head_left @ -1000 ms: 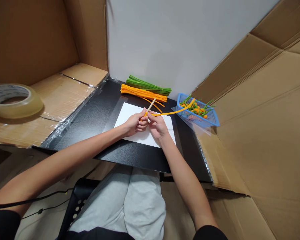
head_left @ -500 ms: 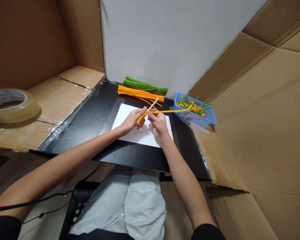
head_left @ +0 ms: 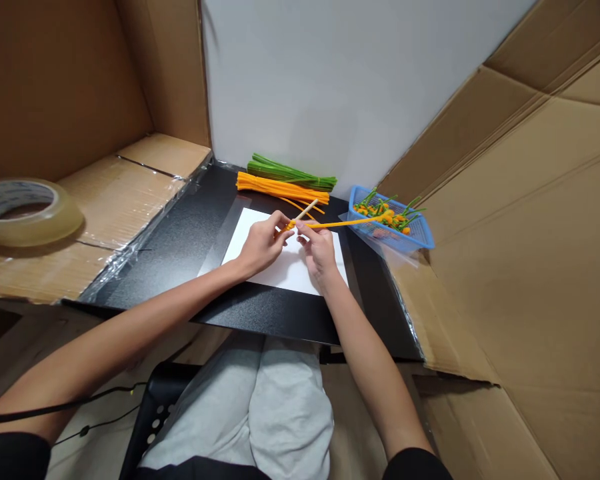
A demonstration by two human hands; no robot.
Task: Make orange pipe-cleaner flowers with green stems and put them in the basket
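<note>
My left hand [head_left: 264, 245] is closed around a thin wooden stick [head_left: 307, 209], whose pale end points up and to the right. An orange pipe cleaner [head_left: 343, 223] is coiled round the stick, and my left fingers cover most of the coil. My right hand [head_left: 319, 250] pinches this pipe cleaner between thumb and finger close to the coil. Its free length runs out to the right, as far as the blue basket. Both hands are held over a white sheet of paper [head_left: 300, 270].
Behind the paper lie an orange pipe cleaner bundle [head_left: 280, 187] and a green bundle [head_left: 290, 172]. A blue basket [head_left: 415, 233] at right holds several orange-and-green pieces. A tape roll [head_left: 65, 213] rests on cardboard at left. Cardboard walls [head_left: 530, 233] flank the black table [head_left: 170, 247].
My left hand has turned over and shifted its grip on the coiled stick, so its fingers now cover more of the coil. My right hand stays nearly in place.
</note>
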